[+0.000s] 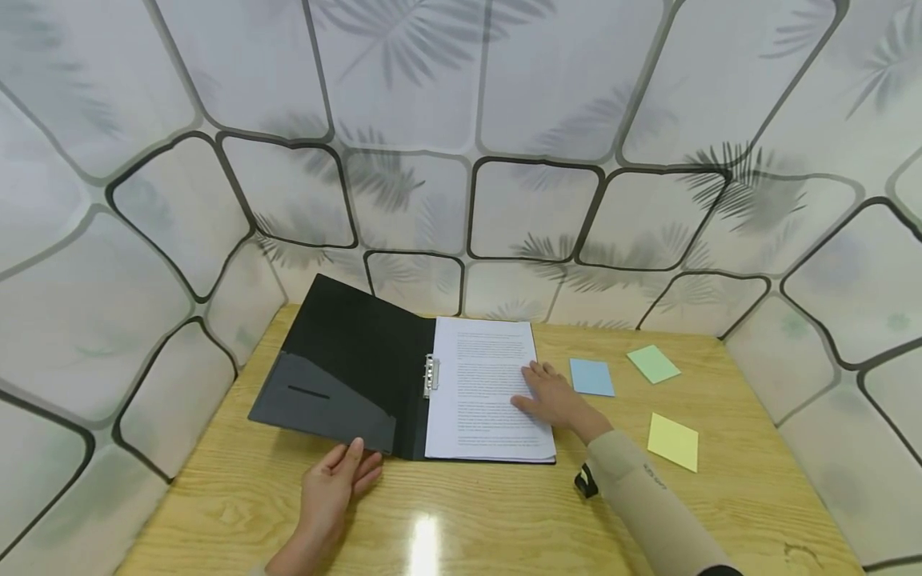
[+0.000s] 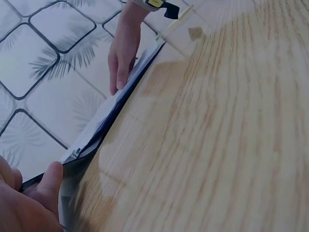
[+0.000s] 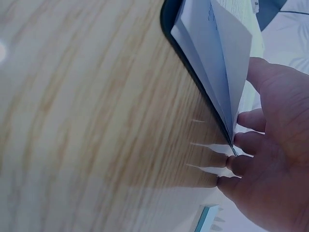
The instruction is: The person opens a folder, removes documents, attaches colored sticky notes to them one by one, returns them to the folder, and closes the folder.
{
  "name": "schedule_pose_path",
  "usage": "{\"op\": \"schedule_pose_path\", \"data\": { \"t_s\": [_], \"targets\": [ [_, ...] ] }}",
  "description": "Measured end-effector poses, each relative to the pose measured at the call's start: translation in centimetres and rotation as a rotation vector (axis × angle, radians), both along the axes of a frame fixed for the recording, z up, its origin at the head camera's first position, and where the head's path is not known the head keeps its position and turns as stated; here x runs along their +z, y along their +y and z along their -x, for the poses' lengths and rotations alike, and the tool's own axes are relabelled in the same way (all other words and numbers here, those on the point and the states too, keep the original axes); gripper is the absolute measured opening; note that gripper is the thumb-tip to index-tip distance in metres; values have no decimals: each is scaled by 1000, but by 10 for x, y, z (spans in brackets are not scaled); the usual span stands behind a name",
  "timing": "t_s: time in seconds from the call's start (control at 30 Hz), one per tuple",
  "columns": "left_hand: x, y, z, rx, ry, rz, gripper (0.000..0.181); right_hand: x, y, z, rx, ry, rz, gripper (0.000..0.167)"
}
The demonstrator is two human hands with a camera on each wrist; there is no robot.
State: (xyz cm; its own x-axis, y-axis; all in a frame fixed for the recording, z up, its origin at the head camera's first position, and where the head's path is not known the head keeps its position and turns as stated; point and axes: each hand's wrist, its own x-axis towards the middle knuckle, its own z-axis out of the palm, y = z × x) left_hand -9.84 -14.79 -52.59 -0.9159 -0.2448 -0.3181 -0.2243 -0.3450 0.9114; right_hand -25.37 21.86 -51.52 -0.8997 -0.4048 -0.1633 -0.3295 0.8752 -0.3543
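Note:
A black folder (image 1: 360,336) lies spread on the table, its left cover tilted up off the surface. My left hand (image 1: 334,488) pinches the lower edge of that cover between thumb and fingers; in the left wrist view the hand (image 2: 34,198) grips the same edge. Printed sheets (image 1: 490,392) sit on the folder's right side beside a metal clip (image 1: 430,376). My right hand (image 1: 558,398) rests on the sheets' right edge with fingers spread. Up close in the right wrist view, the paper stack (image 3: 217,58) has a lifted corner near my right hand (image 3: 280,135).
Right of the folder lie a blue sticky pad (image 1: 592,377), a green one (image 1: 653,364) and a yellow one (image 1: 673,442). A small black object (image 1: 587,482) is beside my right sleeve. Patterned curtains (image 1: 533,208) stand behind the wooden table (image 1: 403,512).

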Motion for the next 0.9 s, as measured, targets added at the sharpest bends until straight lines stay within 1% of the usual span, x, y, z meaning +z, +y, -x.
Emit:
{"op": "schedule_pose_path", "data": {
  "t_s": [0.13, 0.2, 0.27, 0.37, 0.5, 0.73, 0.9],
  "targets": [
    [3, 1, -3, -17, -20, 39, 57, 1, 0, 0, 5, 5, 5, 77],
    [4, 2, -3, -25, -33, 64, 61, 1, 0, 0, 4, 7, 4, 77],
    [6, 3, -4, -25, -51, 83, 58, 0, 0, 0, 1, 6, 3, 77],
    [7, 4, -4, -23, -77, 102, 47, 0, 0, 0, -2, 4, 1, 77],
    [7, 5, -5, -33, -80, 115, 46, -2, 1, 1, 1, 2, 5, 77],
    [3, 2, -6, -32, -87, 136, 44, -1, 1, 1, -7, -23, 30, 77],
    [6, 4, -9, -50, -86, 179, 40, -1, 1, 1, -8, -25, 30, 78]
  ]
}}
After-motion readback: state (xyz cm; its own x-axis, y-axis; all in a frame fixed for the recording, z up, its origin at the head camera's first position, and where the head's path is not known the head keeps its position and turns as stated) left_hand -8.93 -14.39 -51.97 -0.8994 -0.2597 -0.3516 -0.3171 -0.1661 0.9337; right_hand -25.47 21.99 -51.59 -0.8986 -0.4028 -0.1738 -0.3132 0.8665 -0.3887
